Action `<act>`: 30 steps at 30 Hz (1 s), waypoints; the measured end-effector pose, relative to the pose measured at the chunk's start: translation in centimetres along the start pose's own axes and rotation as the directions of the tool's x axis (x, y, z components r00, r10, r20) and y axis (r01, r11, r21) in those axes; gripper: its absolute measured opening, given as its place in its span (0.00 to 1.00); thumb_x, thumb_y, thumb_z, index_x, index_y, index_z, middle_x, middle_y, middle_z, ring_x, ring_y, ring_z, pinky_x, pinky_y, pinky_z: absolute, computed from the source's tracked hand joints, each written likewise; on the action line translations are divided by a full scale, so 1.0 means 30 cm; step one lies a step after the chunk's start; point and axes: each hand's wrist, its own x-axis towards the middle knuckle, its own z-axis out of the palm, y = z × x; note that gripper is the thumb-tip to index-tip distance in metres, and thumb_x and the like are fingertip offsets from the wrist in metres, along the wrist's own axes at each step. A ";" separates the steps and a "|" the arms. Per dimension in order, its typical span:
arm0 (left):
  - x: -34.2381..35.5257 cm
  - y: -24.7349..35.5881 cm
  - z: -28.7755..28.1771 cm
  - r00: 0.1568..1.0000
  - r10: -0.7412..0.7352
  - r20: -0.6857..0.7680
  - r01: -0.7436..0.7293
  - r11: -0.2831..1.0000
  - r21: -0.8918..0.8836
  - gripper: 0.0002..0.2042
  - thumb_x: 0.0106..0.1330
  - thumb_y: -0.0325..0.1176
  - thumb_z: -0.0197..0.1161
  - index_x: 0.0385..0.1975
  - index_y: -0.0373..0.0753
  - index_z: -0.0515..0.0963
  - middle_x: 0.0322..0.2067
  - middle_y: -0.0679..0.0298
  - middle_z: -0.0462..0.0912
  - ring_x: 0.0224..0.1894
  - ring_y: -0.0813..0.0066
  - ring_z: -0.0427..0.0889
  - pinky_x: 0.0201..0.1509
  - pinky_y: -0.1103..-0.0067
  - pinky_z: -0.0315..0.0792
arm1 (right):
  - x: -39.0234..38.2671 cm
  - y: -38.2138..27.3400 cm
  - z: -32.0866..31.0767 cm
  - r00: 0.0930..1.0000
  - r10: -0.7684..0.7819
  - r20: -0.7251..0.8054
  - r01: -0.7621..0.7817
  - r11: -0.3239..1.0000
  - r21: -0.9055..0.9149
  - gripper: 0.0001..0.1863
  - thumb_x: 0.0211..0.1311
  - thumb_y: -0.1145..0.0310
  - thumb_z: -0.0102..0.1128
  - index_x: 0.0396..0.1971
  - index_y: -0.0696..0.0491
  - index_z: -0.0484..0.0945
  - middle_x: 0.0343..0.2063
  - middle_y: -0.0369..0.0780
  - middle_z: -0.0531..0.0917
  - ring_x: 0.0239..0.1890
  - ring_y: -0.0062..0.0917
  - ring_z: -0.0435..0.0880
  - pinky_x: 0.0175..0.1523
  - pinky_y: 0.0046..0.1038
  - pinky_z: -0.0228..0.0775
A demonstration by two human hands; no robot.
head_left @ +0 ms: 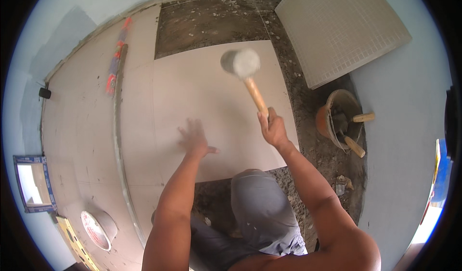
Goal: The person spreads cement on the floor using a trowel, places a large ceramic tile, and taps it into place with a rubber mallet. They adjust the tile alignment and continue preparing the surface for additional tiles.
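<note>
My right hand [273, 129] grips the wooden handle of a rubber mallet [246, 64], its pale head raised over the far part of a large beige floor tile [216, 95]. The mallet head is slightly blurred. Fingers spread, my left hand [194, 138] is over the tile's near left part, also a little blurred; whether it touches the surface I cannot tell. The tile lies next to tiles on the left, with bare soil beyond its far and right edges. My bent knee is at its near edge.
At right, a bucket [323, 122] holds wooden-handled tools. Behind it, a large tile with a grid-patterned back [346, 28] leans against the wall. A long metal straightedge [118, 141] lies on the left tiles, near a red-and-blue strip [114, 69]. A white pail [107, 225] stands lower left.
</note>
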 end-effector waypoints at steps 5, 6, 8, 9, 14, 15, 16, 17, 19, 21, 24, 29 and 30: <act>-0.025 -0.053 0.097 0.980 0.052 -0.192 -0.059 0.998 -0.028 0.67 0.41 0.70 0.71 0.75 0.43 0.37 0.75 0.51 0.28 0.75 0.41 0.29 0.71 0.42 0.43 | 0.099 -0.029 0.152 0.990 -0.002 0.138 0.030 0.979 -0.201 0.23 0.72 0.51 0.50 0.38 0.61 0.72 0.24 0.56 0.81 0.28 0.54 0.82 0.34 0.50 0.72; -0.019 -0.106 0.125 0.962 0.042 -0.271 -0.062 0.996 -0.066 0.65 0.43 0.71 0.68 0.75 0.42 0.38 0.75 0.50 0.30 0.76 0.44 0.30 0.73 0.45 0.42 | 0.099 -0.165 0.121 0.986 -0.053 0.160 0.078 0.984 -0.159 0.22 0.71 0.51 0.50 0.39 0.60 0.71 0.24 0.55 0.81 0.28 0.54 0.82 0.34 0.49 0.72; -0.075 -0.167 0.260 0.886 -0.168 -0.432 0.056 0.964 -0.260 0.59 0.55 0.72 0.57 0.74 0.34 0.40 0.75 0.46 0.34 0.77 0.52 0.29 0.77 0.57 0.31 | 0.083 -0.336 0.050 0.977 -0.096 0.188 0.121 0.985 -0.124 0.22 0.71 0.52 0.52 0.40 0.60 0.71 0.25 0.54 0.82 0.28 0.54 0.82 0.34 0.48 0.73; -0.085 -0.206 0.344 0.822 -0.260 -0.506 0.101 0.942 -0.319 0.58 0.57 0.72 0.55 0.73 0.32 0.40 0.74 0.45 0.33 0.77 0.51 0.28 0.77 0.58 0.28 | 0.077 -0.409 0.040 0.969 -0.198 0.147 0.214 0.972 -0.098 0.21 0.70 0.52 0.53 0.39 0.59 0.71 0.25 0.54 0.82 0.28 0.53 0.82 0.33 0.48 0.73; -0.141 -0.200 0.338 0.800 -0.393 -0.453 0.175 0.875 -0.451 0.57 0.60 0.71 0.52 0.72 0.27 0.36 0.74 0.44 0.28 0.76 0.51 0.22 0.76 0.60 0.20 | 0.029 -0.516 0.140 0.853 -0.511 0.107 0.522 0.840 -0.149 0.20 0.68 0.53 0.57 0.38 0.58 0.69 0.24 0.53 0.81 0.28 0.51 0.83 0.32 0.46 0.74; -0.141 -0.197 0.331 0.818 -0.379 -0.432 0.160 0.872 -0.463 0.58 0.59 0.72 0.53 0.72 0.27 0.35 0.74 0.44 0.27 0.76 0.51 0.22 0.76 0.60 0.20 | 0.033 -0.474 0.171 0.867 -0.461 0.190 0.496 0.834 -0.240 0.21 0.69 0.53 0.57 0.38 0.59 0.69 0.25 0.54 0.81 0.28 0.51 0.83 0.32 0.46 0.75; -0.146 -0.190 0.326 0.836 -0.359 -0.415 0.137 0.869 -0.475 0.59 0.58 0.72 0.53 0.72 0.28 0.35 0.74 0.44 0.26 0.76 0.50 0.21 0.76 0.59 0.20 | 0.060 -0.386 0.201 0.879 -0.400 0.261 0.471 0.816 -0.336 0.21 0.69 0.53 0.56 0.38 0.59 0.69 0.25 0.54 0.81 0.27 0.50 0.83 0.32 0.46 0.75; -0.148 -0.194 0.320 0.856 -0.335 -0.394 0.124 0.873 -0.472 0.60 0.57 0.73 0.54 0.72 0.27 0.34 0.74 0.43 0.26 0.76 0.49 0.20 0.76 0.58 0.19 | 0.092 -0.319 0.230 0.886 -0.337 0.319 0.451 0.786 -0.423 0.21 0.69 0.53 0.55 0.37 0.59 0.69 0.25 0.55 0.81 0.27 0.50 0.83 0.32 0.47 0.76; -0.149 -0.208 0.302 0.887 -0.290 -0.359 0.100 0.880 -0.464 0.62 0.55 0.74 0.55 0.72 0.27 0.33 0.73 0.42 0.25 0.75 0.47 0.19 0.75 0.56 0.19 | 0.148 -0.269 0.274 0.934 -0.235 0.268 0.335 0.835 -0.437 0.22 0.70 0.53 0.54 0.36 0.60 0.68 0.23 0.55 0.81 0.24 0.51 0.83 0.29 0.46 0.76; -0.142 -0.235 0.310 0.886 -0.293 -0.358 0.100 0.876 -0.471 0.64 0.54 0.74 0.56 0.72 0.27 0.32 0.73 0.41 0.23 0.75 0.46 0.18 0.75 0.55 0.18 | 0.166 -0.393 0.281 0.938 0.037 0.344 0.047 0.971 -0.233 0.23 0.72 0.51 0.50 0.33 0.60 0.67 0.16 0.48 0.78 0.15 0.39 0.80 0.20 0.38 0.74; -0.162 -0.236 0.324 0.908 -0.294 -0.298 0.129 0.873 -0.470 0.64 0.53 0.75 0.57 0.72 0.27 0.30 0.73 0.41 0.22 0.74 0.45 0.16 0.74 0.54 0.17 | 0.080 -0.594 0.228 0.942 -0.016 0.335 -0.039 0.987 0.158 0.23 0.73 0.49 0.48 0.32 0.57 0.66 0.13 0.38 0.72 0.11 0.23 0.74 0.15 0.27 0.69; -0.160 -0.231 0.270 0.929 -0.282 -0.240 0.143 0.871 -0.471 0.65 0.53 0.73 0.59 0.72 0.27 0.30 0.73 0.41 0.21 0.74 0.45 0.14 0.74 0.54 0.15 | 0.043 -0.570 0.362 0.967 -0.221 0.125 0.121 0.834 0.539 0.25 0.74 0.46 0.46 0.31 0.56 0.66 0.12 0.33 0.69 0.12 0.16 0.70 0.15 0.21 0.64; -0.161 -0.220 0.252 0.937 -0.268 -0.225 0.137 0.872 -0.470 0.65 0.53 0.73 0.59 0.72 0.27 0.30 0.73 0.41 0.21 0.74 0.45 0.14 0.74 0.54 0.15 | 0.060 -0.482 0.406 0.970 -0.179 0.167 0.103 0.918 0.383 0.26 0.74 0.46 0.46 0.31 0.56 0.67 0.12 0.33 0.69 0.11 0.16 0.70 0.14 0.22 0.64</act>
